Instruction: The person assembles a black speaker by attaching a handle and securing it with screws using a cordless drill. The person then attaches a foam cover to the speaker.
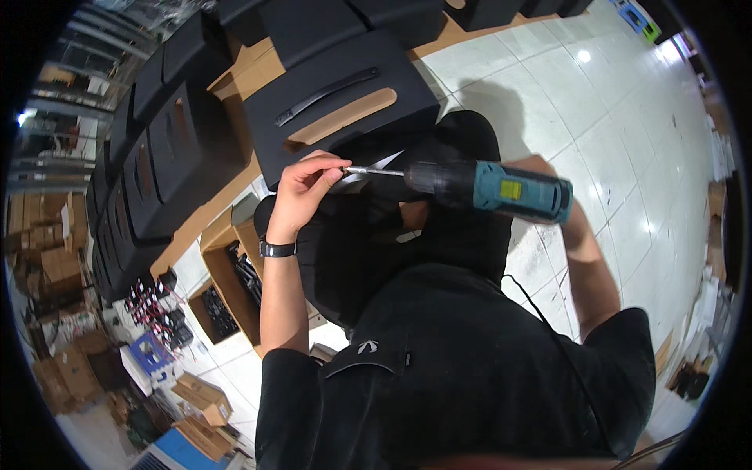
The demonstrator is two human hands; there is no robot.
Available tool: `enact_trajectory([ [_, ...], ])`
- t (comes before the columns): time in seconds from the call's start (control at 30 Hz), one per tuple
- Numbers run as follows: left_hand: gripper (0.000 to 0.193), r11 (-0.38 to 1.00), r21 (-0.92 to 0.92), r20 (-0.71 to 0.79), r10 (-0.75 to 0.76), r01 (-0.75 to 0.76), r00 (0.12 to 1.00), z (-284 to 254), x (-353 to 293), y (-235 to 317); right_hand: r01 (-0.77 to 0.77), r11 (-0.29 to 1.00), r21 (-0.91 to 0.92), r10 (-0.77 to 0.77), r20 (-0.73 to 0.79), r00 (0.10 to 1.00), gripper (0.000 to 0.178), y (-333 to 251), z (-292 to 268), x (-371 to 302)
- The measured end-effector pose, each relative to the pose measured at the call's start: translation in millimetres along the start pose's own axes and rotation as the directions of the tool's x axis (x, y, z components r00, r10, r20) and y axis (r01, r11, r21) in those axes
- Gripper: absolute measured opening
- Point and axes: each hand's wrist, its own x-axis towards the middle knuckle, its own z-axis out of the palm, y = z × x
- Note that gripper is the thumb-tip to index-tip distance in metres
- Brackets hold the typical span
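If the teal drill (pixel 521 190) spins early, its bit (pixel 380 171) could slip and nick the left hand (pixel 301 188), whose 2 fingertips pinch closed at the bit's tip, by the slotted black box's (pixel 270 86) near edge. The drill lies right of that hand, on the box's near right; the right hand (pixel 534 164), partly hidden, wraps around it.

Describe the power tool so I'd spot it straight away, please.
Start at the big black box with a long slot, top centre. Below and right of it, the right hand grips a power drill whose silver bit points left to the left hand. Its teal casing with a yellow patch sets it apart from the black clothing around it.
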Motion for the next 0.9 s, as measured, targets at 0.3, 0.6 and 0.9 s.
enact_trajectory([
  [0.3,0.017,0.861,0.347,0.116,0.355,-0.373,0.928,-37,112,-15,0.312,0.858,-0.408,-0.259,0.181,0.949,0.045,3,-114,128],
  [0.6,0.015,0.696,0.606,-0.024,0.5,-0.385,0.866,-21,221,-76,-0.381,0.855,-0.352,0.501,0.374,0.78,0.019,-26,-124,280],
  [0.9,0.016,0.732,0.63,-0.155,0.445,-0.259,0.882,-9,223,-115,-0.526,0.717,-0.458,0.686,0.325,0.652,0.019,1,-104,322],
])
